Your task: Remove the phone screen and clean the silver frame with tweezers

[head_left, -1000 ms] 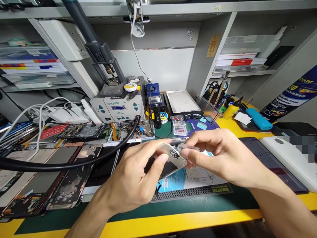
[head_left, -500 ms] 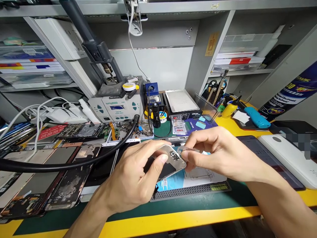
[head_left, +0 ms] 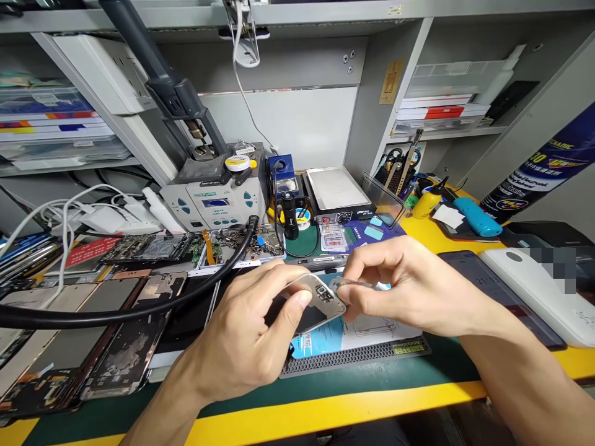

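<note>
the left hand (head_left: pixel 246 328) grips the tilted phone (head_left: pixel 321 311), likely to hold it steady; the right hand (head_left: pixel 395 288) pinches a thin card (head_left: pixel 357 282) beside its edge.

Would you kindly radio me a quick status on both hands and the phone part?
Left hand gripping phone part, tilted. Right hand pinching thin piece by its camera end. Black hose off left, clear of both hands.
</note>
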The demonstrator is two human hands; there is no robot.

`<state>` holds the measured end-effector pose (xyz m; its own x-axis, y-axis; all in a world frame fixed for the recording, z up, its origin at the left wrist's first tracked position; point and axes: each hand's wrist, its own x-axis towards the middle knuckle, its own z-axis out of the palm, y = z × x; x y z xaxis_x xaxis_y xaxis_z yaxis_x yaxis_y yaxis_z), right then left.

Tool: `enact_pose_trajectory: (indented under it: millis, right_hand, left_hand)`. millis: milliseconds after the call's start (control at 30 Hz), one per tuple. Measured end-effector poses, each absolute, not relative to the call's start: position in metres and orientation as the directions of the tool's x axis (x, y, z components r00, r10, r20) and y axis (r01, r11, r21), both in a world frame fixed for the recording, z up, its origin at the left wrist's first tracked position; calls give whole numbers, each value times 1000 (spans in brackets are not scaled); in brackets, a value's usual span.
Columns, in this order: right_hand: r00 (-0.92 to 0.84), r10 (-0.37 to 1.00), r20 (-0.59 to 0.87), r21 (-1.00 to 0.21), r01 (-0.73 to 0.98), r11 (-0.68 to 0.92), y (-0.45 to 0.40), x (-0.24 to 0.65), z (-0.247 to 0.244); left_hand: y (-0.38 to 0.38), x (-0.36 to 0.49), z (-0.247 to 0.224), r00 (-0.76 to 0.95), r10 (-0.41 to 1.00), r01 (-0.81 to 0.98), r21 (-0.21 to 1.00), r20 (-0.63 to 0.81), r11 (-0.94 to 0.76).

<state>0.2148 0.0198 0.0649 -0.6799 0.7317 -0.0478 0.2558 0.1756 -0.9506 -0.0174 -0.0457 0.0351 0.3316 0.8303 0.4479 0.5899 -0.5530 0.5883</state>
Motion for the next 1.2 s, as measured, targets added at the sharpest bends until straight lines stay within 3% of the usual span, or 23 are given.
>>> enact_pose_trajectory:
  millis: [300, 867, 967, 1200]
  right_hand:
    - [-689, 721, -74, -947, 275, 165, 20, 217, 65]
    - [-726, 688, -2, -907, 291, 305, 20, 219, 68]
    - [-728, 681, 77, -867, 288, 406, 19, 219, 70]
    - [-684, 545, 485, -627, 162, 762, 13, 222, 67]
  left_hand:
    - [-47, -18, 36, 353, 827, 598, 574, 437, -559]
    - [-44, -15, 37, 373, 796, 593, 537, 477, -599]
    - [-44, -16, 38, 390, 760, 565, 516, 521, -644]
    - [-38, -20, 39, 397, 554, 489, 342, 731, -802]
